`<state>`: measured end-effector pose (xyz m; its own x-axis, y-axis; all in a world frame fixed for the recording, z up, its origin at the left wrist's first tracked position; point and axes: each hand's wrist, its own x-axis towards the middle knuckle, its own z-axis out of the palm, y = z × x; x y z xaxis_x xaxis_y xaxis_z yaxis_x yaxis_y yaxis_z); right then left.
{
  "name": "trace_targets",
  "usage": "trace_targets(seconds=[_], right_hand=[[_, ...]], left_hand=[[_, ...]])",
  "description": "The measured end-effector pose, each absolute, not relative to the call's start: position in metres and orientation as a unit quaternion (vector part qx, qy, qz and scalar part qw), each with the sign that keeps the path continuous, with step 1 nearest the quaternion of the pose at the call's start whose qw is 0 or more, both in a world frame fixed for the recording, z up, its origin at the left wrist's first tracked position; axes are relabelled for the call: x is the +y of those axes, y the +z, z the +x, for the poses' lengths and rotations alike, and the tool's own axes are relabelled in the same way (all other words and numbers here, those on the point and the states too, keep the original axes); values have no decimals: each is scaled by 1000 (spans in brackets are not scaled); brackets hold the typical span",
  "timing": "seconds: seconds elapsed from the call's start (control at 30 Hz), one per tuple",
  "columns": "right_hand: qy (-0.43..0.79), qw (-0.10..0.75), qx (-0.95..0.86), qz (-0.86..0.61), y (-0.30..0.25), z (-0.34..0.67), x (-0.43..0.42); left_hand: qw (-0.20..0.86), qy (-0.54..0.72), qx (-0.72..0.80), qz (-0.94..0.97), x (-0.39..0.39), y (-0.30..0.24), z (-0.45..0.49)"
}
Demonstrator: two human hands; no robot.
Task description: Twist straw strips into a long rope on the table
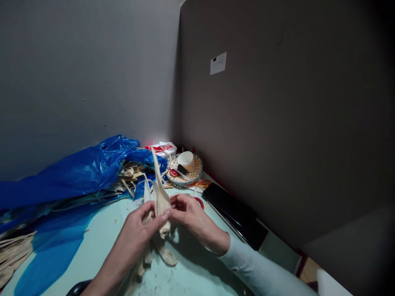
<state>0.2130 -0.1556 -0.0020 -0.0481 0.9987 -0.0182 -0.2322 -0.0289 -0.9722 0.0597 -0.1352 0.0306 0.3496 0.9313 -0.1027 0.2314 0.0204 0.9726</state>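
Observation:
Both hands pinch one pale, dried plant strip (160, 197), broad and creased in the middle and tapering to a point at the top. My left hand (143, 226) is closed on its left side, with the thumb pressed across the front near the lower end. From the right, the fingers and thumb of my right hand (193, 216) grip its edge. More dried strips (168, 257) hang or lie below and behind the left hand, partly hidden by it. I cannot tell whether they are joined to the held one.
A blue plastic bag (77, 168) with dried strips in it spreads along the left. Behind my hands, a woven round mat (196, 176) bears a white cup (185, 158). A black flat object (234, 213) lies by the right wall. A red-and-white packet (165, 149) sits in the corner.

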Motion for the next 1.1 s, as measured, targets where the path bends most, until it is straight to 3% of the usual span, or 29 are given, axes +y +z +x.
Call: trace_targets(seconds=[0.37, 0.63, 0.73, 0.93, 1.1], right_hand=[[525, 557, -481, -428, -7, 214, -155], [583, 536, -501, -349, -6, 212, -156], [586, 534, -501, -347, -4, 213, -157], [578, 595, -423, -365, 7, 216, -160], [636, 649, -309, -281, 15, 213, -164]], left_hand=[[506, 358, 476, 624, -131, 22, 55], [724, 385, 399, 411, -136, 23, 57], [756, 399, 380, 353, -134, 24, 57], [727, 468, 399, 306, -126, 23, 52], [704, 506, 411, 283, -123, 20, 49]])
